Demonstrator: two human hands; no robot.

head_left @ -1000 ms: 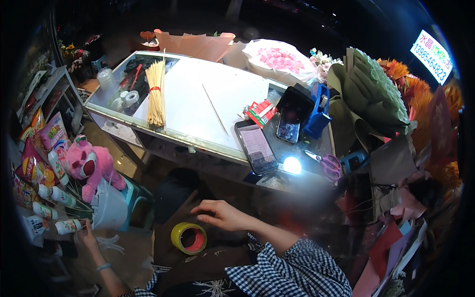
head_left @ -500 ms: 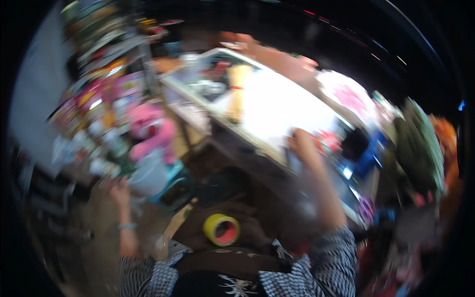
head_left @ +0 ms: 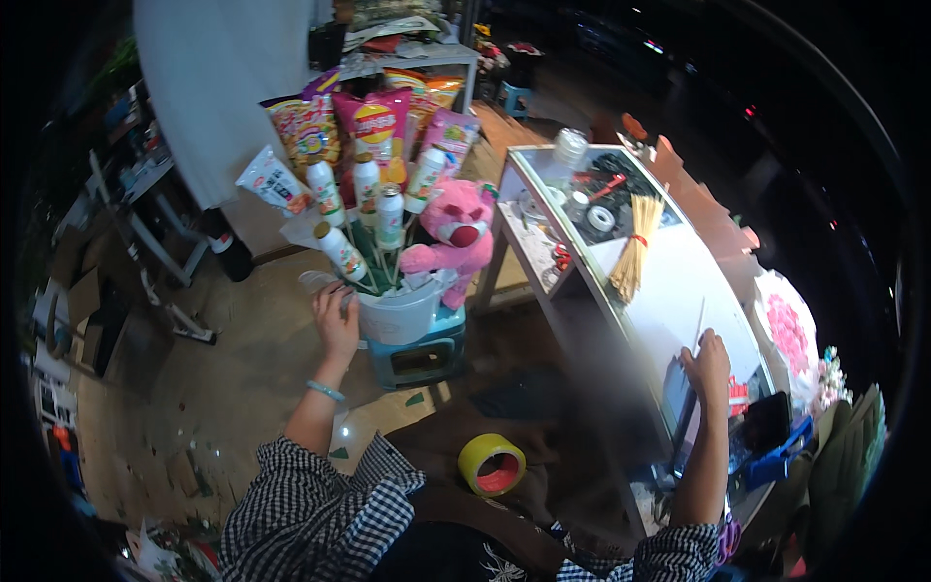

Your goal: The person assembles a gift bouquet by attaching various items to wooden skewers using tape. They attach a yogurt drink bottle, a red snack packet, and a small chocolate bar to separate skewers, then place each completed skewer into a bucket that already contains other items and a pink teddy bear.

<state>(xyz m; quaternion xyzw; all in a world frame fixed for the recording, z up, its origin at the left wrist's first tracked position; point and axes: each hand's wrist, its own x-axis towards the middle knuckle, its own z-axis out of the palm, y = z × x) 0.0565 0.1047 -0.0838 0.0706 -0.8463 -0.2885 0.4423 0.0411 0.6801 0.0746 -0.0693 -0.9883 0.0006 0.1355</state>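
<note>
My left hand (head_left: pixel 337 318) is curled at the left rim of a white bucket (head_left: pixel 402 322), with clear plastic sheeting beside the fingers. In the bucket stand small white bottles (head_left: pixel 390 218) on sticks, several snack bags (head_left: pixel 378 126) and a pink plush bear (head_left: pixel 461 228) at the right side. Over the white-topped table, my right hand (head_left: pixel 706 364) is closed around a thin pale stick (head_left: pixel 700 320) that points away from me. On my lap lies a yellow tape roll (head_left: pixel 492 465) with a red core.
The bucket rests on a blue stool (head_left: pixel 419 359). On the table are a bundle of thin wooden sticks (head_left: pixel 635 252), a clear jar (head_left: pixel 570 147), a white spool (head_left: pixel 600 219) and a black phone (head_left: pixel 766 424). A pink bouquet (head_left: pixel 787 325) stands beyond the table's right edge.
My view has swung left, bringing the bucket nearer the middle. My left hand has come up to the bucket's rim; the right hand stays over the table, with a thin stick now visible in it.
</note>
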